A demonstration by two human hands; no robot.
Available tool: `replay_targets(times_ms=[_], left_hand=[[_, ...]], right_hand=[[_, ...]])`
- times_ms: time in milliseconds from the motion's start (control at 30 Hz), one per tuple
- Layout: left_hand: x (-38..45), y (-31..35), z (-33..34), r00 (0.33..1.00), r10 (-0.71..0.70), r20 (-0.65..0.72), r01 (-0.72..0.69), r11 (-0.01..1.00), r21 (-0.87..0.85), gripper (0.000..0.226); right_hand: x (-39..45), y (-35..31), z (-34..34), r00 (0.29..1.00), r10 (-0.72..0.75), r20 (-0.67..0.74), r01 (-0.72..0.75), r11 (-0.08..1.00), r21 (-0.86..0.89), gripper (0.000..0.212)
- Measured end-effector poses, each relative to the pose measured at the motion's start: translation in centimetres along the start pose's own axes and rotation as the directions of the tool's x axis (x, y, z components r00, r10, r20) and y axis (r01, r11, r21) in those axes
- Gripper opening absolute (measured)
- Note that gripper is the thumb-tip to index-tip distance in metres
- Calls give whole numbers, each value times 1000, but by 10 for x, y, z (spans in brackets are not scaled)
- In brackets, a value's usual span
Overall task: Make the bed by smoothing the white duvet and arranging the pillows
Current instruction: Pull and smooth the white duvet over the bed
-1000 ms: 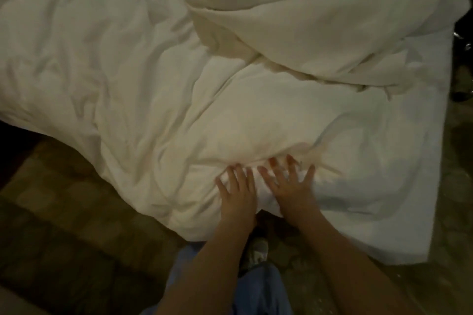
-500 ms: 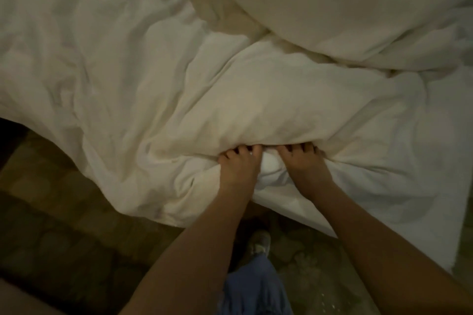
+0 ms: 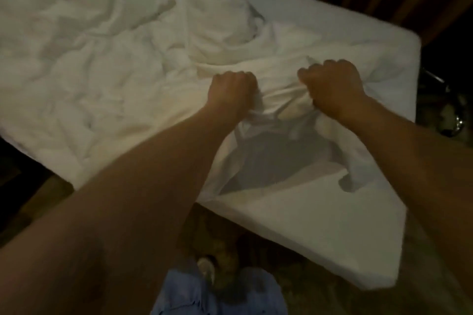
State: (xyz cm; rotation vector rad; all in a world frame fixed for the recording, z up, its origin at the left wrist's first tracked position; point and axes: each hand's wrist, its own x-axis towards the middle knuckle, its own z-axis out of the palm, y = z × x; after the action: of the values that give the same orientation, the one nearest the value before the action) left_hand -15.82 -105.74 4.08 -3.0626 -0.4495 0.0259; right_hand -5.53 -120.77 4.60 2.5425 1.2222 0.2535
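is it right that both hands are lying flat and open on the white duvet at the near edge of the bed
Not flat and open. In the head view the left hand and right hand each have a fist grip on bunched fabric of the white duvet at the near edge.

One duvet (image 3: 84,59), one mattress (image 3: 332,41), two hands (image 3: 231,91).

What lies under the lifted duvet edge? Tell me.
Under the duvet edge that the left hand and right hand grip, a white sheeted mattress shows in shadow. Farther in, the duvet covers everything.
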Motion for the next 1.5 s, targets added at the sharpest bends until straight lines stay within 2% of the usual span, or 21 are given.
replay_targets(times_ms=[67, 100, 233, 367, 467, 533, 567, 633, 700, 733, 800, 867, 933, 1067, 1167, 1233, 1300, 1333, 1367, 1433, 1500], left_hand=[[-9, 17, -22, 999, -15, -32, 17, 999, 50, 28], [-18, 28, -22, 1000, -9, 5, 8, 999, 51, 28], [-63, 57, -8, 990, -11, 139, 3, 998, 59, 26], [-90, 56, -22, 985, -74, 153, 54, 990, 133, 26], [-102, 47, -46, 979, -99, 177, 76, 988, 131, 26], [-108, 45, -66, 977, -98, 189, 83, 993, 87, 26], [-110, 42, -77, 980, -100, 174, 89, 994, 68, 27], [-117, 30, -84, 982, -115, 152, 114, 993, 16, 30], [-135, 14, -67, 964, -151, 219, 165, 985, -46, 37], [-149, 11, -50, 947, -162, 279, 174, 985, -20, 43], [-180, 19, -3, 895, -160, 416, 124, 986, 114, 52], [-198, 43, 43, 868, -129, 479, 73, 988, 133, 56], [-206, 74, 77, 873, -50, 484, 24, 998, 59, 50], [-215, 133, 127, 885, 73, 460, -35, 995, -91, 40], [-237, 156, 167, 845, 129, 519, -67, 988, -137, 36], [-254, 163, 196, 796, 146, 587, -76, 987, -142, 41], [-266, 171, 222, 755, 160, 636, -86, 986, -146, 55], [-271, 178, 235, 756, 162, 634, -83, 985, -152, 63], [-275, 185, 245, 779, 157, 607, -80, 985, -152, 72], [-281, 198, 264, 815, 98, 571, -24, 991, -135, 87], [-282, 211, 292, 852, 66, 520, 51, 977, -207, 92]], right_hand=[[-15, 14, -14, 996, 44, 84, -48, 997, 55, 37], [-30, 16, -16, 993, 37, 111, -43, 998, 51, 35], [-81, 10, -8, 976, -110, 188, 106, 994, 32, 30], [-91, 10, -22, 972, -164, 169, 165, 986, 7, 28], [-99, 16, -49, 965, -191, 178, 182, 981, 69, 19], [-108, 27, -77, 963, -162, 217, 123, 975, 186, 8], [-111, 33, -88, 962, -141, 234, 82, 966, 246, 13], [-114, 51, -90, 964, -46, 261, -61, 920, 388, 12], [-119, 61, -58, 931, 15, 365, -193, 869, 455, 13], [-127, 54, -33, 884, 4, 467, -218, 888, 406, 20], [-156, 23, 26, 741, 31, 671, -243, 943, 225, 39], [-190, -15, 74, 695, 100, 712, -247, 963, 105, 44], [-219, -53, 100, 756, 104, 646, -228, 967, 111, 42], [-256, -104, 132, 833, -22, 553, -128, 964, 231, 46], [-281, -116, 157, 819, -72, 569, -148, 932, 330, 40], [-305, -122, 178, 823, -106, 558, -111, 933, 341, 41], [-323, -130, 196, 846, -103, 522, -57, 958, 282, 60], [-332, -135, 206, 837, -91, 540, -57, 966, 252, 74], [-338, -140, 215, 806, -103, 583, -53, 968, 245, 85], [-347, -150, 237, 735, -110, 669, -40, 978, 205, 94], [-347, -152, 251, 782, -82, 618, -21, 987, 157, 102]])
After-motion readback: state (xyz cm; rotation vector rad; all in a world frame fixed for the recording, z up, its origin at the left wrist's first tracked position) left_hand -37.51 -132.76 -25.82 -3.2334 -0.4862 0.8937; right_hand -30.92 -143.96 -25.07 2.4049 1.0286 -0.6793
